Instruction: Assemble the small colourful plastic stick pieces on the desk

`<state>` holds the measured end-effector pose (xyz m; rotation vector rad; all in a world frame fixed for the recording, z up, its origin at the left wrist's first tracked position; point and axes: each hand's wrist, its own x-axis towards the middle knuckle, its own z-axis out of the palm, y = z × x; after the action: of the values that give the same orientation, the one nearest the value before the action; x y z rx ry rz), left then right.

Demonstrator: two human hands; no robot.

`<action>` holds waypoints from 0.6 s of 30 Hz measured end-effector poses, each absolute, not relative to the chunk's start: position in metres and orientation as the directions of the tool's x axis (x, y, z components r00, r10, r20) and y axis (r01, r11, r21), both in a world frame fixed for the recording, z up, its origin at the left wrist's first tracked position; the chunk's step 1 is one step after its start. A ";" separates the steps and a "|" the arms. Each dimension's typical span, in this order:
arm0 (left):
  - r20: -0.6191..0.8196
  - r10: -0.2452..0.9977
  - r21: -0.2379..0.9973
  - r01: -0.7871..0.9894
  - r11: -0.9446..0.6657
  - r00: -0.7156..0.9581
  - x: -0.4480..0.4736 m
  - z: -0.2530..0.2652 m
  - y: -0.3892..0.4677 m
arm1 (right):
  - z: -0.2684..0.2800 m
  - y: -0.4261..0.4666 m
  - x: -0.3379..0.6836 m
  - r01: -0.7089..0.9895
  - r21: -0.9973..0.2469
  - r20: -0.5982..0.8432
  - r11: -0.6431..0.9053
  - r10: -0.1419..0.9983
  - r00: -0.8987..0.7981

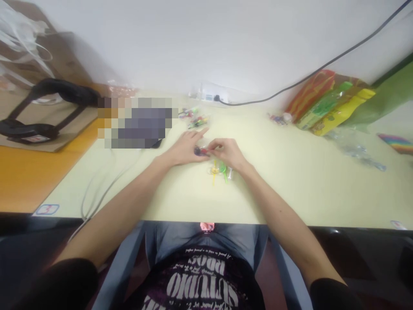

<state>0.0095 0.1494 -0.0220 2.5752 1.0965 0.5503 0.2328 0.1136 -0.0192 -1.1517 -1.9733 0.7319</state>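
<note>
A small red and dark blue piece [200, 151], too blurred to name, is between my hands over the pale yellow table [180, 193]. My right hand [227, 151] pinches its red end between thumb and fingers. Beside its dark end is my left hand [184, 148], palm down, fingers stretched apart and the thumb close under the piece. Whether that thumb touches it I cannot tell. Just in front of my right hand lie a yellow plastic piece [213, 170], a green plastic piece [223, 168] and a small white piece [229, 174].
Colourful small packets [198, 121] lie beyond my hands, with another bunch [277, 118] farther right. A pixelated dark device [142, 125] is at left, near white cables [103, 196]. Snack bags [335, 105] and clear plastic wrapping [358, 150] sit at right. A black cable [290, 88] runs along the wall.
</note>
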 end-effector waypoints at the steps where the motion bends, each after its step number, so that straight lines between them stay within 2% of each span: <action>1: 0.229 0.735 0.395 0.629 -0.669 0.638 0.009 -0.022 0.150 | -0.019 0.114 0.233 0.477 -0.767 0.288 0.429 0.895 -0.340; 9: 0.226 0.736 0.385 0.636 -0.669 0.638 0.009 -0.020 0.149 | -0.014 0.113 0.236 0.490 -0.764 0.248 0.419 0.893 -0.376; 15: 0.225 0.738 0.365 0.647 -0.670 0.636 0.009 -0.021 0.150 | 0.001 0.110 0.249 0.562 -0.692 0.363 0.453 0.891 -0.271; 18: 0.233 0.737 0.347 0.653 -0.673 0.635 0.007 -0.022 0.150 | 0.016 0.099 0.260 0.557 -0.682 0.330 0.474 0.879 -0.344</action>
<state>0.0073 0.1503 -0.0224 2.6265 1.1353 0.5272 0.2602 0.0986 0.0161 -1.1865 -2.0401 0.6045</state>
